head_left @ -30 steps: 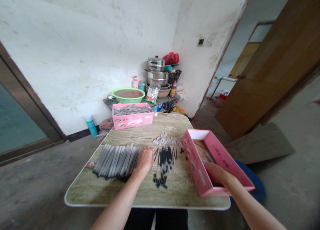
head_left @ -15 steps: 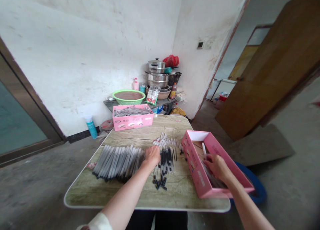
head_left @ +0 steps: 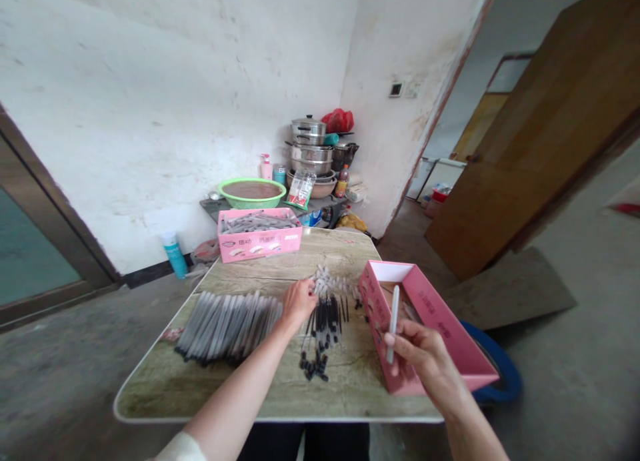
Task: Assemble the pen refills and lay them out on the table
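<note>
My right hand (head_left: 417,351) is closed on a whitish pen barrel (head_left: 394,324), held nearly upright above the near wall of an open pink box (head_left: 450,327). Some pale pieces lie inside that box. My left hand (head_left: 299,304) reaches to the small white translucent pieces (head_left: 330,282) in the table's middle, its fingertips pinched at their edge; what they hold, if anything, is hidden. Left of it lies a row of pale pen tubes (head_left: 227,324) with dark ends. Black refills (head_left: 327,317) and small black caps (head_left: 314,366) lie between the hands.
A second pink box (head_left: 260,241), full of pens, stands at the table's (head_left: 250,404) far edge. Behind it are a green basin (head_left: 253,193) and stacked steel pots (head_left: 311,157). A blue stool or tub (head_left: 505,374) is on the floor at right.
My right hand has come up out of the pink box and toward me with the pen barrel. My left hand has shifted slightly away from me, to the small white pieces.
</note>
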### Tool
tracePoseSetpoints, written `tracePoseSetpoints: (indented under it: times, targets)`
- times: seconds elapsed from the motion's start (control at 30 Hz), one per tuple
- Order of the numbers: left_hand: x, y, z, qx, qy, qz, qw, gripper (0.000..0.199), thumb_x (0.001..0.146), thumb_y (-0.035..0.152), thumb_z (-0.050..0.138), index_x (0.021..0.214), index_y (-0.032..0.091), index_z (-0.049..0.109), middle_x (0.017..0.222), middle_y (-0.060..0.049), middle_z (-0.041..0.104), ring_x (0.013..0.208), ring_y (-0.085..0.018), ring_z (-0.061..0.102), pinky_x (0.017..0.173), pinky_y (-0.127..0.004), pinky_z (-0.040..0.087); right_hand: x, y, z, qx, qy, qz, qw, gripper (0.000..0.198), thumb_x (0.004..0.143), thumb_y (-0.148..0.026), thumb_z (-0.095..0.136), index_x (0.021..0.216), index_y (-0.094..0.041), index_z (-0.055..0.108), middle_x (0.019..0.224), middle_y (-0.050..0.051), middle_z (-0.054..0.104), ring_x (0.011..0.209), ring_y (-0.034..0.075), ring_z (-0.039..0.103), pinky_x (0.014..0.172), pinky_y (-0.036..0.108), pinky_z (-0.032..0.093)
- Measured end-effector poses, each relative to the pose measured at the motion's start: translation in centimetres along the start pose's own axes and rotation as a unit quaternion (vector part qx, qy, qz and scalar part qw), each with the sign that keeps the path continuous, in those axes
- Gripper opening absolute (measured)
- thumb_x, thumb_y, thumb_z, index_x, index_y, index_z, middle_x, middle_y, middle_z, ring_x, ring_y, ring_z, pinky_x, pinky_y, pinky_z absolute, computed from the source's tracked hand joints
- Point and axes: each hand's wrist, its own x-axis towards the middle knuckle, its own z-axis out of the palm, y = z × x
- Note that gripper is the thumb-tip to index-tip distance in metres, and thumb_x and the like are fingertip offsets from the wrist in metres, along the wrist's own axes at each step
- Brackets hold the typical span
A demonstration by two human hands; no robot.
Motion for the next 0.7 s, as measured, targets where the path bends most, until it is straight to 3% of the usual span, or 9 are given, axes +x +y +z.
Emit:
tracePoseSetpoints:
  times: [0.13, 0.23, 0.3, 0.37, 0.47, 0.7]
  targets:
    - [-2.6, 0.8, -1.8, -0.153, -0.013, 0.026, 0.988, 0.027, 0.085, 0.021, 0.047, 0.107, 0.015, 0.061, 0.092, -0.007, 0.068, 0.069, -0.014, 0.065, 0.063, -0.023, 0.049, 0.8, 0.8, 3.3, 0.052, 0.023, -0.015, 0.998, 0.033, 0.073, -0.044, 0.071, 0.064, -0.015, 0.058, 0.043, -0.001, 0.059, 0.028, 0.007, 0.045, 0.029, 0.016, 0.034]
    - [-6.3, 1.1, -2.7, -0.443, -0.121, 0.035, 0.888, 0.030, 0.080, 0.030, 0.058, 0.104, 0.011, 0.061, 0.085, -0.006, 0.064, 0.060, -0.012, 0.060, 0.055, -0.023, 0.047, 2.3, 1.0, 5.2, 0.121, 0.065, -0.066, 0.988, 0.029, 0.073, -0.039, 0.072, 0.065, -0.014, 0.060, 0.049, 0.000, 0.062, 0.033, 0.008, 0.049, 0.030, 0.016, 0.038]
    - [-8.6, 1.1, -2.9, -0.523, -0.175, 0.018, 0.834, 0.030, 0.076, 0.031, 0.065, 0.099, 0.011, 0.062, 0.076, -0.003, 0.061, 0.056, -0.010, 0.057, 0.054, -0.021, 0.045, 3.4, 1.0, 6.2, 0.164, 0.083, -0.079, 0.980, 0.029, 0.074, -0.038, 0.072, 0.063, -0.014, 0.060, 0.050, 0.000, 0.062, 0.034, 0.008, 0.048, 0.030, 0.016, 0.037]
    - [-10.3, 1.1, -3.0, -0.557, -0.199, 0.002, 0.806, 0.028, 0.075, 0.029, 0.067, 0.097, 0.011, 0.062, 0.072, -0.002, 0.059, 0.055, -0.009, 0.055, 0.053, -0.021, 0.044, 4.3, 1.1, 6.9, 0.188, 0.090, -0.077, 0.975, 0.030, 0.074, -0.039, 0.071, 0.062, -0.014, 0.060, 0.048, 0.000, 0.061, 0.032, 0.007, 0.046, 0.028, 0.016, 0.034]
    - [-11.5, 1.2, -2.9, -0.573, -0.214, -0.007, 0.791, 0.026, 0.074, 0.027, 0.068, 0.094, 0.012, 0.061, 0.072, -0.002, 0.059, 0.053, -0.009, 0.055, 0.051, -0.021, 0.043, 4.9, 1.3, 7.8, 0.199, 0.088, -0.070, 0.973, 0.030, 0.075, -0.039, 0.071, 0.064, -0.012, 0.062, 0.047, 0.001, 0.061, 0.030, 0.006, 0.042, 0.028, 0.015, 0.030]
    - [-11.4, 1.3, -3.0, -0.582, -0.209, -0.012, 0.785, 0.022, 0.071, 0.027, 0.071, 0.083, 0.015, 0.057, 0.065, 0.001, 0.058, 0.050, -0.009, 0.054, 0.050, -0.021, 0.041, 4.7, 1.7, 8.4, 0.206, 0.061, -0.054, 0.975, 0.028, 0.076, -0.036, 0.070, 0.064, -0.012, 0.061, 0.044, 0.000, 0.060, 0.030, 0.005, 0.043, 0.029, 0.015, 0.028]
